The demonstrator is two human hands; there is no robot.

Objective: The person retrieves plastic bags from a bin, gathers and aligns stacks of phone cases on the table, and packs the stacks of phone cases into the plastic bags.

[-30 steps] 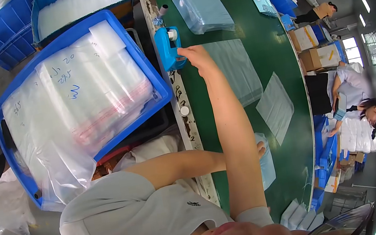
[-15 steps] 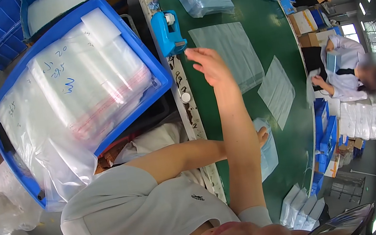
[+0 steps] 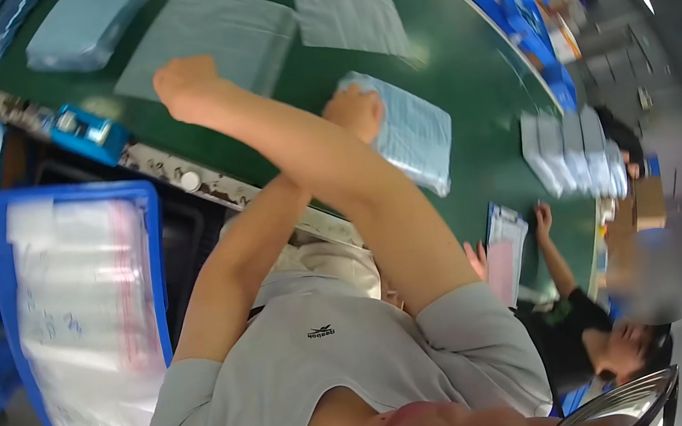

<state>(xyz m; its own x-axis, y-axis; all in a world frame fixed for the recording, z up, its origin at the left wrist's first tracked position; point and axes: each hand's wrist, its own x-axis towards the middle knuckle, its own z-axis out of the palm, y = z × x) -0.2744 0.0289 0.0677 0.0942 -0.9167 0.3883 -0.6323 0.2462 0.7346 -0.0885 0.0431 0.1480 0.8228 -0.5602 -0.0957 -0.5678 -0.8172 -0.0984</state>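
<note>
My left hand [image 3: 355, 113] reaches beneath my crossed right forearm, with its curled fingers on the near left end of a pale blue packet [image 3: 413, 132] in clear plastic. That packet lies flat on the green tabletop. Higher and to the left, my right hand [image 3: 189, 86] is closed above a large flat clear plastic bag [image 3: 228, 37]; whatever is between its fingers is too small or hidden to make out. A blue tape dispenser [image 3: 87, 134] stands at the table edge, apart from both hands.
Another blue packet [image 3: 89, 25] and a flat bag [image 3: 346, 9] lie on the green table [image 3: 479, 88]. A blue bin [image 3: 162, 272] of clear bags stands at left. At right are stacked packets [image 3: 567, 150] and a co-worker's hand [image 3: 543, 217] by a clipboard [image 3: 507, 248].
The view has turned, so the table now spreads across the top. My right hand has left the tape dispenser and come over the flat bag. My left hand stays at the blue packet.
</note>
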